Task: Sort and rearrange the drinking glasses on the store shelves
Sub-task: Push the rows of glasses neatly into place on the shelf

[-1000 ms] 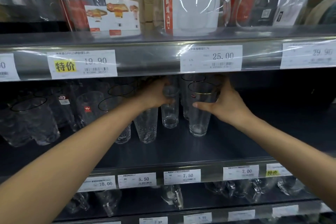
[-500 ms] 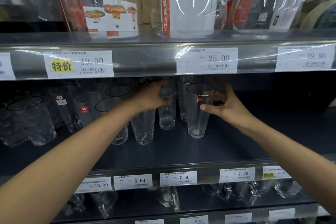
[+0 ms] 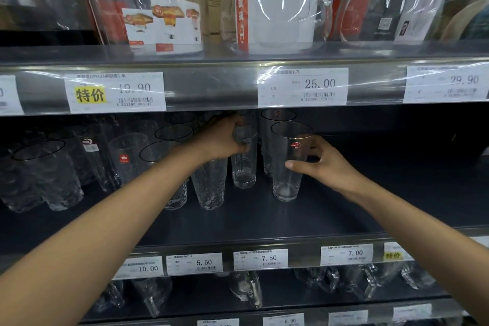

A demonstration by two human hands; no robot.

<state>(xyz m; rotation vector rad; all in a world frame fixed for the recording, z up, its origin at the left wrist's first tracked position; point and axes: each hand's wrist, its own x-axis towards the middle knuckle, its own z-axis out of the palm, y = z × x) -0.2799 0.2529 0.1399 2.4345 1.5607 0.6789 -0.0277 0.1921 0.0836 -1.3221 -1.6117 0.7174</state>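
Observation:
On the dark middle shelf (image 3: 330, 209) stand several clear drinking glasses. My left hand (image 3: 225, 140) grips the upper part of a narrow straight glass (image 3: 243, 167) that stands upright near the shelf's middle. My right hand (image 3: 322, 164) has thumb and fingers round a taller plain glass (image 3: 287, 167) with a red sticker, standing just right of the narrow one. Another tall glass (image 3: 275, 119) stands behind them. A textured tumbler (image 3: 210, 185) stands under my left wrist.
More textured and plain glasses (image 3: 55, 180) crowd the shelf's left part. The right part of the shelf holds nothing I can see. Glass pitchers (image 3: 280, 5) fill the shelf above, glass mugs (image 3: 352, 280) the one below. Price labels (image 3: 260, 259) line the shelf fronts.
My right hand has slid a little lower and rightward round the tall glass, its fingers spread further apart. My left hand stays on the narrow glass.

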